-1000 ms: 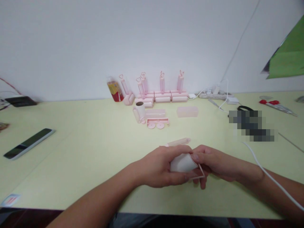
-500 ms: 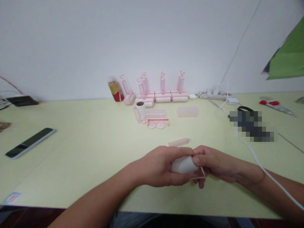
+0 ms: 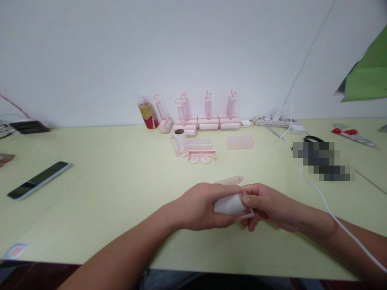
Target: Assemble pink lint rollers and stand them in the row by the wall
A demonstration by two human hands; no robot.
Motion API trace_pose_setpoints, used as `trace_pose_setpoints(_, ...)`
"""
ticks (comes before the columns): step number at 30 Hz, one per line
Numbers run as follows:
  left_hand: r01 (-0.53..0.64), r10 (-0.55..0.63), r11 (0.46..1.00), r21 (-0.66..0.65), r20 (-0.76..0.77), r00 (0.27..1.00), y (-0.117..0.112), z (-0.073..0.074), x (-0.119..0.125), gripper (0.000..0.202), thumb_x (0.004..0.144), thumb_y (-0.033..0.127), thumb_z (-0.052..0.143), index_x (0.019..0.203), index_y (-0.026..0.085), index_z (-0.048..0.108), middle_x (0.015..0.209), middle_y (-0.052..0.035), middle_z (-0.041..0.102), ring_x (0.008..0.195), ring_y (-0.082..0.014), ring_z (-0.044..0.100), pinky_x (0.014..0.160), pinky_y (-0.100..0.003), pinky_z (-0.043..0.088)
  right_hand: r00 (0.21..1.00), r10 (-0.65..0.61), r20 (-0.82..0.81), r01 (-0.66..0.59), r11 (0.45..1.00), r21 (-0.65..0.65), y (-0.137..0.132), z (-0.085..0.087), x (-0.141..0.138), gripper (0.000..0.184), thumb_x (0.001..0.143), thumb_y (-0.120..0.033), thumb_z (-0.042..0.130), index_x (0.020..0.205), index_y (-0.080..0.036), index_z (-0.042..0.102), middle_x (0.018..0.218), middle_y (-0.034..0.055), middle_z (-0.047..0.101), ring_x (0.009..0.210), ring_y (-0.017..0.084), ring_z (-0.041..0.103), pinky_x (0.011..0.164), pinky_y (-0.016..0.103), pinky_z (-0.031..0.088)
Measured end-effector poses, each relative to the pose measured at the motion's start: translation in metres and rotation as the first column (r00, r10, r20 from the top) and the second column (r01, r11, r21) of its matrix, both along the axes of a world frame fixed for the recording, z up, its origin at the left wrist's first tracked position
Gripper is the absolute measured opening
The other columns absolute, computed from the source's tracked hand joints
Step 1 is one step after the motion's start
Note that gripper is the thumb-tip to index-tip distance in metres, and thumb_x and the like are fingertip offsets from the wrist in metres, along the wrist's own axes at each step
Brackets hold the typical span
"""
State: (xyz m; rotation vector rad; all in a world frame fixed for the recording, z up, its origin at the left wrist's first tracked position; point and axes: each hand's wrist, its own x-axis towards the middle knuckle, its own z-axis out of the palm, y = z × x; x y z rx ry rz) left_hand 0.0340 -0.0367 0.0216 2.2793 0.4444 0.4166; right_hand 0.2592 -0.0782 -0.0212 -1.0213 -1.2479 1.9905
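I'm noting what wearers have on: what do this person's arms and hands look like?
The left hand and right hand are ungloved, with no rings or watch visible; no sleeve shows on either forearm. A white cable crosses before the right forearm.

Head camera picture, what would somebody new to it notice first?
Probably the left hand and right hand, holding a white roll near the front edge of the table. Behind them, pink tubes rise among pink cases near the wall. A bright green sheet also stands out at the upper right.
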Motion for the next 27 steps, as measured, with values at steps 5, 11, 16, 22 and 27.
trace_pose_setpoints(5,-0.127,0.123,0.986,0.108,0.050,0.991,0.005,-0.008,-0.003,0.046,0.087,0.035,0.063,0.131,0.023,0.056,0.104,-0.0061,0.070,0.085,-0.0166,0.063,0.077,-0.025,0.045,0.992,-0.123,0.006,0.120,0.973,0.196,0.002,0.003,0.006,0.033,0.076,-0.033,0.080,0.095,-0.016,0.059,0.086,0.0045,0.069,0.068,0.015,0.067,0.061,0.027,0.057)
trace_pose_setpoints(11,-0.155,0.141,0.976,0.150,0.100,0.985,0.006,-0.014,-0.006,0.056,0.085,0.036,0.065,0.138,0.021,0.050,0.112,-0.0087,0.070,0.094,-0.0197,0.064,0.083,-0.029,0.047,0.979,-0.203,0.012,0.185,0.915,0.357,-0.003,0.003,0.007,0.030,0.081,-0.027,0.076,0.105,-0.016,0.062,0.085,0.0053,0.072,0.068,0.013,0.066,0.065,0.027,0.054)
trace_pose_setpoints(16,-0.153,0.141,0.977,0.145,0.094,0.986,0.007,-0.015,-0.009,0.057,0.085,0.035,0.065,0.138,0.020,0.051,0.115,-0.0105,0.069,0.097,-0.0204,0.065,0.085,-0.030,0.048,0.973,-0.230,0.016,0.208,0.906,0.369,-0.005,0.002,0.003,0.032,0.080,-0.031,0.077,0.105,-0.017,0.064,0.083,0.0046,0.072,0.067,0.015,0.065,0.064,0.028,0.054)
trace_pose_setpoints(22,-0.103,0.100,0.991,0.086,0.040,0.994,0.006,-0.010,-0.007,0.062,0.082,0.030,0.067,0.141,0.022,0.050,0.114,-0.0093,0.070,0.093,-0.0192,0.066,0.080,-0.026,0.049,0.967,-0.255,0.026,0.228,0.902,0.367,-0.007,0.001,0.001,0.031,0.078,-0.033,0.079,0.100,-0.016,0.065,0.078,0.0040,0.071,0.064,0.014,0.065,0.061,0.027,0.054)
trace_pose_setpoints(27,-0.105,0.104,0.993,0.043,0.028,0.994,0.006,-0.006,-0.007,0.057,0.082,0.030,0.066,0.138,0.023,0.053,0.110,-0.0063,0.071,0.087,-0.0174,0.065,0.079,-0.026,0.049,0.963,-0.258,0.074,0.205,0.884,0.420,-0.003,0.001,0.004,0.030,0.081,-0.037,0.075,0.101,-0.017,0.066,0.085,0.0053,0.071,0.072,0.017,0.066,0.066,0.030,0.054)
